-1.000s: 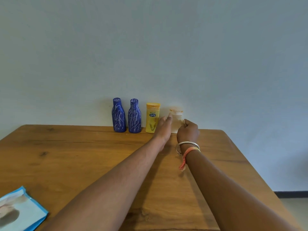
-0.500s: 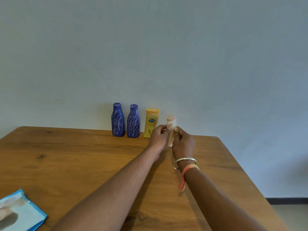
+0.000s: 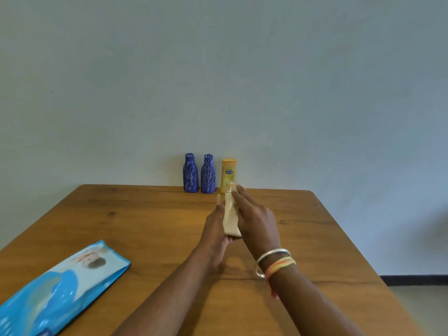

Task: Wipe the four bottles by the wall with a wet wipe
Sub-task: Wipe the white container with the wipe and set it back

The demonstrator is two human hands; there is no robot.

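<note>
my left hand (image 3: 214, 230) holds the cream bottle (image 3: 229, 218) just right of the middle of the frame, lifted off the desk (image 3: 150, 221). the bottle lies in my palm with its top pointing away from me toward the wall (image 3: 218, 81), and my fingers come round under its base. my right hand (image 3: 255, 220) lies against the bottle's right side with the fingers stretched out nearly straight toward the top. the fingertips are blurred. the two hands are close together with the bottle between them. i cannot tell whether a wipe sits under my right palm.

the other three bottles stand upright in a row at the far edge of the desk, against the wall, just above my hands in the frame. the left blue bottle (image 3: 190, 173) and the right blue bottle (image 3: 208, 174) stand side by side with a small gap. the yellow bottle (image 3: 229, 173) is just to their right, its foot partly hidden behind my right fingertips.

on my right wrist are a silver bangle (image 3: 272, 253) and an orange thread band (image 3: 280, 264). in the lower left of the frame a blue wet wipe pack (image 3: 55, 292) lies flat on the desk, well apart from the bottles and from both hands. a dark skirting strip (image 3: 414, 280) shows at the lower right edge.
</note>
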